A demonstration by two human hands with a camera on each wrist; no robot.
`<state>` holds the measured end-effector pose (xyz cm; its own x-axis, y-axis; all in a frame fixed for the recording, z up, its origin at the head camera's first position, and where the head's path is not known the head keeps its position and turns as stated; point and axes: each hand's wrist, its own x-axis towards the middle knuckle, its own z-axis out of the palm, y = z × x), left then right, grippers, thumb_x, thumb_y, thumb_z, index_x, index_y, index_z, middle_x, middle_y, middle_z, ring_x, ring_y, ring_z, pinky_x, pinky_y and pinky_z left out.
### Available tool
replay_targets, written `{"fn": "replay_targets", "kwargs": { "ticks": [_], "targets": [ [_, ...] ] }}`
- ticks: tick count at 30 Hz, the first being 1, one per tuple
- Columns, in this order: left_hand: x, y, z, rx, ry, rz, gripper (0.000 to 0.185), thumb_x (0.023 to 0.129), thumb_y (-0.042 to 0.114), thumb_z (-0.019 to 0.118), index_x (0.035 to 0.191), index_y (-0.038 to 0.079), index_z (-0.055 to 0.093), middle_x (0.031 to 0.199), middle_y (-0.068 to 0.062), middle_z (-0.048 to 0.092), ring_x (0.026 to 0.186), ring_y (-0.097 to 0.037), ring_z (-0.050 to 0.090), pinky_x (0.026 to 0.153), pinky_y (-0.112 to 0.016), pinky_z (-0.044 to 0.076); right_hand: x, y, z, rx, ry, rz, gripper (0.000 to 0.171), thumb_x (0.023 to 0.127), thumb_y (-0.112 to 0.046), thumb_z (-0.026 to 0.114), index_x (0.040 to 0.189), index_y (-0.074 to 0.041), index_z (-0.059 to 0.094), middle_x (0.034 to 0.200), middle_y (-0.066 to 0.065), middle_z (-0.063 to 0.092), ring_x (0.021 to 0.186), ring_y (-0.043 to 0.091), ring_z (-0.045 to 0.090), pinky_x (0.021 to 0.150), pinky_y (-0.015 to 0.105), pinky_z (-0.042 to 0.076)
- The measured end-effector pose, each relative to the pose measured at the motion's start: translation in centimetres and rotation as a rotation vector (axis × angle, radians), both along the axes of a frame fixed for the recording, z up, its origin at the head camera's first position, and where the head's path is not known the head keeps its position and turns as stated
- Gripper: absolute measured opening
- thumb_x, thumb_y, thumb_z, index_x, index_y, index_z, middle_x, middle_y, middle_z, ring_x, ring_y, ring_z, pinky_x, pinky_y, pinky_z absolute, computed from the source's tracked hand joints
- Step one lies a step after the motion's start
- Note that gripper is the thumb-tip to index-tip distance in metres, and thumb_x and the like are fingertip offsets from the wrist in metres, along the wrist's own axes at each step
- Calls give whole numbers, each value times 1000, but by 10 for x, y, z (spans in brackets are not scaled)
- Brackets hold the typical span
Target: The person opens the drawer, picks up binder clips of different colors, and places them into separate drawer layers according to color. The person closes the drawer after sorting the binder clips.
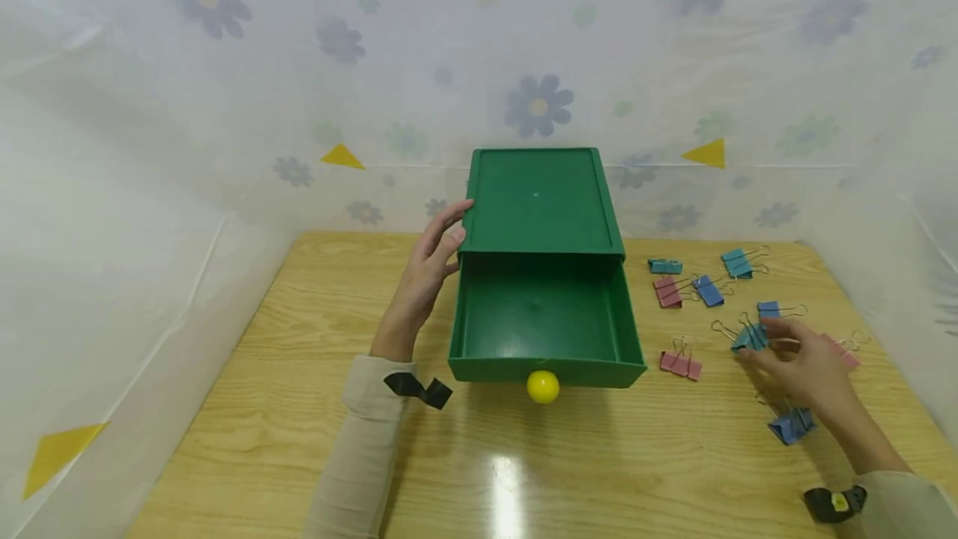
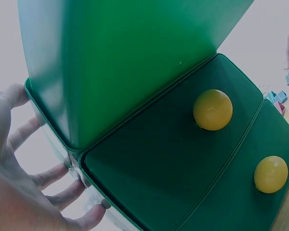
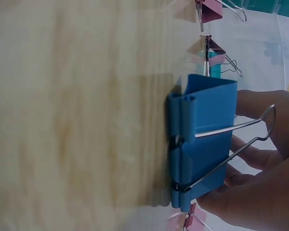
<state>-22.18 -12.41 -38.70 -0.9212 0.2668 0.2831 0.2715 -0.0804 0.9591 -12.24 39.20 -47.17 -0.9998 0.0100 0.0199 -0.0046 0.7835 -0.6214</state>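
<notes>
A green drawer box (image 1: 545,202) stands mid-table, its drawer (image 1: 535,374) pulled out with a yellow knob (image 1: 542,387) on the front. My left hand (image 1: 419,281) touches the box's left side, fingers spread in the left wrist view. Two yellow knobs (image 2: 213,109) show there on green panels. At the right, my right hand (image 1: 808,364) pinches a teal binder clip (image 1: 751,337) between thumb and fingers. Near that wrist lies a blue binder clip (image 1: 792,424). A large blue binder clip (image 3: 207,139) fills the right wrist view, covering some fingertips.
Several other clips lie around the right hand: a pink clip (image 1: 681,364), a second pink clip (image 1: 669,291), a blue clip (image 1: 708,290) and teal clips (image 1: 738,263). A flowered sheet (image 1: 441,90) hangs behind and beside the wooden table (image 1: 299,406).
</notes>
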Motion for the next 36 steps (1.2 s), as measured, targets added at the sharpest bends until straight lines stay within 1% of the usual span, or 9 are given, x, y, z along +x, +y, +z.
{"fn": "replay_targets", "kwargs": {
  "ticks": [2,4,11,22,25,31,32,34,36],
  "targets": [
    [0,0,0,3,3,-2,46,109,31,47,155,26,47,158,2,38,143,-27,38,107,-72,31,-1,0,0,10,-3,7,73,97,-30,73,146,14,42,135,42,48,115,60,50,81,67,49],
    [0,0,1,3,3,-2,46,109,32,47,154,27,47,158,3,38,143,-26,38,107,-71,31,-2,1,0,13,-10,16,73,98,-31,72,146,14,41,135,42,47,114,60,50,81,70,47],
    [0,0,2,3,8,-1,46,109,31,47,154,27,47,157,3,38,143,-26,39,107,-71,31,-3,2,2,12,-32,16,73,97,-32,72,144,15,42,132,43,49,113,59,51,81,68,48],
    [2,1,0,-12,2,-2,48,107,40,49,154,30,47,158,4,38,143,-24,39,107,-68,34,1,0,10,0,-66,-83,79,96,-42,71,143,14,42,134,43,49,117,58,52,79,64,50],
    [1,1,0,-11,3,-4,47,108,36,48,155,28,46,158,4,37,143,-25,39,107,-69,33,1,-3,16,-5,-38,-104,78,95,-43,73,142,12,43,136,42,48,117,59,52,76,58,53],
    [-1,0,-1,-9,8,-2,46,109,26,44,155,28,46,158,2,37,143,-27,39,107,-70,33,2,-10,25,-72,-10,-95,78,95,-42,73,150,3,41,143,39,41,115,58,53,60,26,53],
    [-1,0,-1,-15,7,2,46,109,27,44,154,29,46,158,3,37,143,-26,39,107,-69,33,2,-11,27,-81,-7,-90,75,96,-41,72,150,1,43,144,39,41,113,56,55,60,23,51],
    [-1,0,-1,-23,3,5,45,109,29,45,154,30,47,158,3,37,144,-25,38,107,-69,34,3,-13,30,-93,-6,-79,69,96,-41,72,147,-2,48,146,39,39,106,32,64,61,22,50],
    [0,0,-1,-27,0,7,45,109,31,46,154,30,47,158,4,37,144,-25,38,107,-69,34,5,-15,33,-103,-8,-73,62,96,-40,73,141,-3,52,148,37,38,100,7,62,62,21,49]
  ]
}}
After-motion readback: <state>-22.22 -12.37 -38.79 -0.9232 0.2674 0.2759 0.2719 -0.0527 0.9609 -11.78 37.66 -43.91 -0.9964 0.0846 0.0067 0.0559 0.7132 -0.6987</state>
